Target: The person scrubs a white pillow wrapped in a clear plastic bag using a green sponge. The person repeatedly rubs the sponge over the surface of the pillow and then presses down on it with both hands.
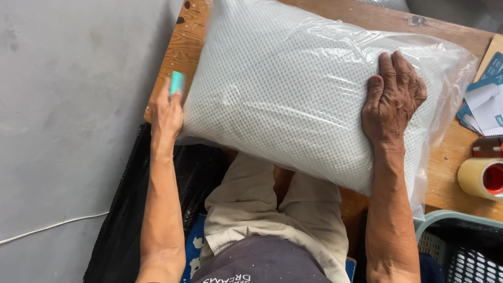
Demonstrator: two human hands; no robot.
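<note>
Head view. A white dotted pillow [293,94] sealed in a clear plastic bag [450,68] lies across a wooden tabletop [183,47], its near edge overhanging toward the person's lap.

The right hand [393,99] rests palm down on the pillow's right portion. Its fingers [390,65] are extended and slightly curled, pressing on the bag surface; they enclose nothing. The pillow lies directly beneath these fingers and extends well to their left.

The left hand [166,112] is at the pillow's left edge, touching or just beside the bag. Its fingers are closed around a small teal object [177,82], which stands upright above the hand; the kind of object cannot be determined. The pillow lies immediately to the right of these fingers.

On the tabletop to the right of the pillow: a stack of blue and white cards [484,105] and a roll of tan tape [482,178]. A teal perforated basket [461,246] sits below the tabletop edge at lower right. Black sheeting [126,220] covers the floor at left.
</note>
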